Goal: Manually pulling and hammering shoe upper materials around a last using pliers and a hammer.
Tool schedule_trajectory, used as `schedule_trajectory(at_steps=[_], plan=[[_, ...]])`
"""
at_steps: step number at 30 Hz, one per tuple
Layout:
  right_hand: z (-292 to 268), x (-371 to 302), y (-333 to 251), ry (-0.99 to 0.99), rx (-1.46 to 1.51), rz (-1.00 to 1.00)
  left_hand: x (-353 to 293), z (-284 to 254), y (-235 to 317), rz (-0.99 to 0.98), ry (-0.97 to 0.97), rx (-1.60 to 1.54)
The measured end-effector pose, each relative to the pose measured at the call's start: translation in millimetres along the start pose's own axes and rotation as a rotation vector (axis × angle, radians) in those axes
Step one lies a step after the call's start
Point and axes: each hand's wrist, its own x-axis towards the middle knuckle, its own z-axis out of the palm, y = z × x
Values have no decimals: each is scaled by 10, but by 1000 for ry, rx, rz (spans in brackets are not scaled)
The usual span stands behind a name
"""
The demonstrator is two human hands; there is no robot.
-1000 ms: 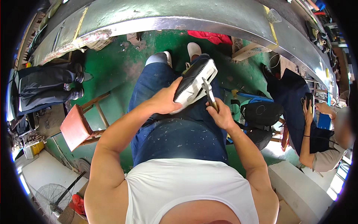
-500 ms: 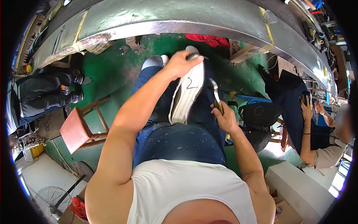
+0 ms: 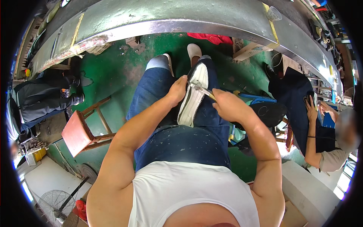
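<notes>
A shoe upper (image 3: 189, 108) rests lengthwise between my thighs, its white underside turned up and a dark edge around the far end. My left hand (image 3: 177, 91) is closed on its left side, thumb uppermost; the other fingers are mostly hidden. From the right, my right hand (image 3: 229, 104) grips the yellowish handle of a hammer (image 3: 204, 90). The hammer's metal head lies over the far half of the white underside; whether it touches cannot be told. Beneath them is my dark blue apron (image 3: 181, 145).
A long metal-topped bench (image 3: 177, 17) runs across the far side. At left stands a stool (image 3: 79, 132) with a reddish seat; a wire fan (image 3: 56, 204) is lower left. Co-workers sit at left and right. Red cloth (image 3: 210, 38) lies under the bench.
My left hand has come back from the shoe upper's far end to its left side. My right hand has brought the hammer up and leftward, from beside the shoe upper to over it.
</notes>
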Motion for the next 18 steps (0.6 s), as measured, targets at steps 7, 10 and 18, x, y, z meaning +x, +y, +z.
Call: schedule_trajectory(at_steps=[7, 10, 18], plan=[[71, 249, 95, -194, 76, 104, -323, -50, 320, -200, -20, -118], [607, 197, 202, -9, 323, 143, -297, -176, 263, -72, -245, -278], [1095, 123, 94, -1, 1206, 414, -123, -120, 335, -45, -226, -43]])
